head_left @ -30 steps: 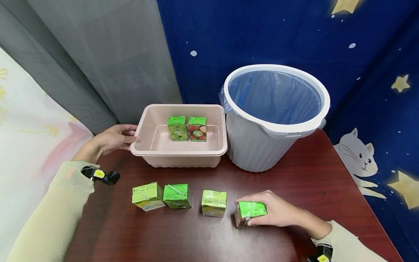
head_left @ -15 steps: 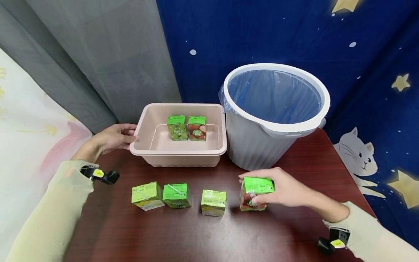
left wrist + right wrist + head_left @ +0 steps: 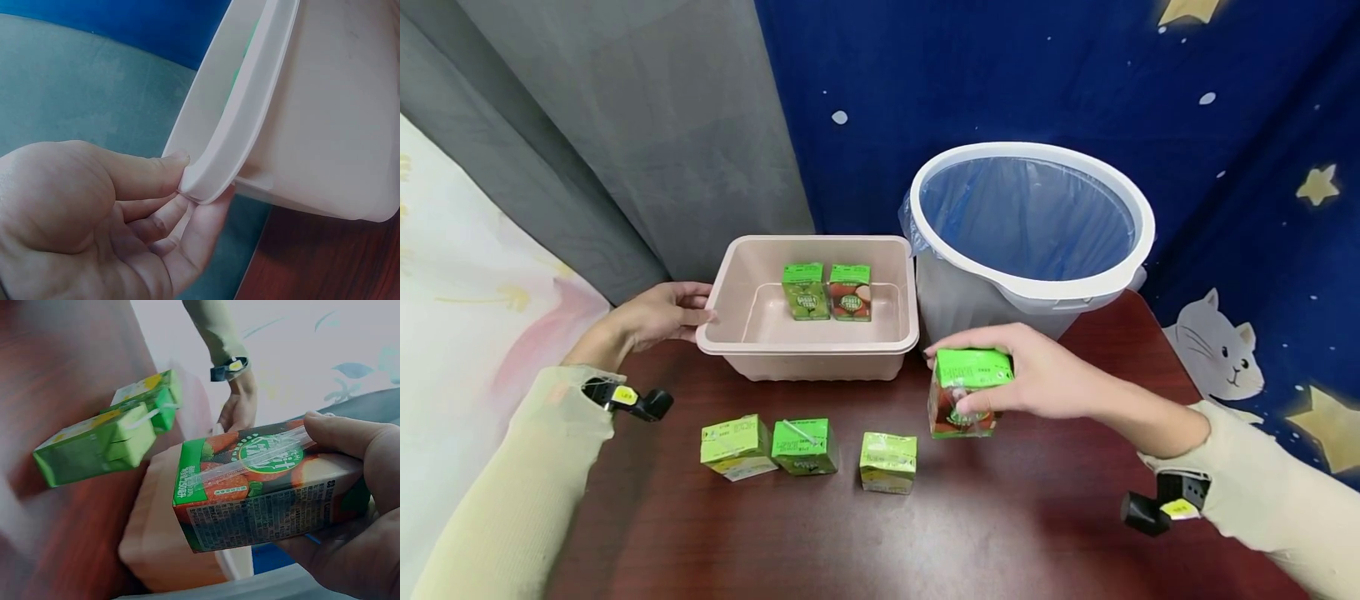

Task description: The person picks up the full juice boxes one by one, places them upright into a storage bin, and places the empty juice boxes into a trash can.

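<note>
My right hand (image 3: 1037, 375) grips a red and green juice box (image 3: 964, 400) with a straw on its side, raised above the table in front of the bin. In the right wrist view the thumb lies along the top of this juice box (image 3: 250, 481). My left hand (image 3: 658, 321) pinches the left rim of a pale pink plastic basin (image 3: 812, 350); the left wrist view shows thumb above and fingers below the rim (image 3: 215, 175). Inside the basin stand a green juice box (image 3: 807, 293) and a red and green one (image 3: 851, 293), side by side.
On the table (image 3: 820, 542) stand a yellow-green juice box (image 3: 737, 448), a green one (image 3: 805, 447) and another yellow-green one (image 3: 888, 462). A white bin (image 3: 1000, 304) with a blue liner stands right of the basin. Curtains (image 3: 880, 125) hang behind.
My right hand has lifted the red and green juice box off the table and carried it away from me, toward the basin and bin. The left hand stays at the basin's rim.
</note>
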`<state>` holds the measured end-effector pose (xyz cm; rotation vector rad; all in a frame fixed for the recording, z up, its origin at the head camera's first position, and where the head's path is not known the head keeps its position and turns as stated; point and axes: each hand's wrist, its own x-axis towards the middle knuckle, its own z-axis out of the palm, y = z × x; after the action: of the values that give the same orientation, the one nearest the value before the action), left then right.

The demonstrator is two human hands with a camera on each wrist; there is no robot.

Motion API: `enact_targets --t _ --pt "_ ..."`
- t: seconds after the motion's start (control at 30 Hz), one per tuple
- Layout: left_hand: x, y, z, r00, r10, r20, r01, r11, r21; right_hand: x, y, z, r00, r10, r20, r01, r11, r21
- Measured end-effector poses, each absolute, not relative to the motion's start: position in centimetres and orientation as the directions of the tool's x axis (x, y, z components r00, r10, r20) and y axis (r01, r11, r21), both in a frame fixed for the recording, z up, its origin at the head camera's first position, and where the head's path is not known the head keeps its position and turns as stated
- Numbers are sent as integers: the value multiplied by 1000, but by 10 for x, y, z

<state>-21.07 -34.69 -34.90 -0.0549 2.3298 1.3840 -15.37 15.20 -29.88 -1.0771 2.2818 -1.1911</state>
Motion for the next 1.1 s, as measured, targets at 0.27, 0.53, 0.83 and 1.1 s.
enact_targets --t 0.27,0.53,0.83,1.1 --pt "-212 -349 -351 -907 198 -371 -239 482 843 -168 123 -260 -693 -721 -26 -402 417 -815" --pt "-211 -348 -349 -907 199 -371 -241 478 845 -172 84 -237 -661 -750 -28 -391 376 -840" --pt "-210 -350 -350 -906 197 -375 -242 485 840 -187 30 -219 -626 -780 8 -463 364 -808" --pt "-210 -347 -348 -903 204 -377 -244 478 843 -210 -14 -197 -648 -760 -59 -396 401 -826"
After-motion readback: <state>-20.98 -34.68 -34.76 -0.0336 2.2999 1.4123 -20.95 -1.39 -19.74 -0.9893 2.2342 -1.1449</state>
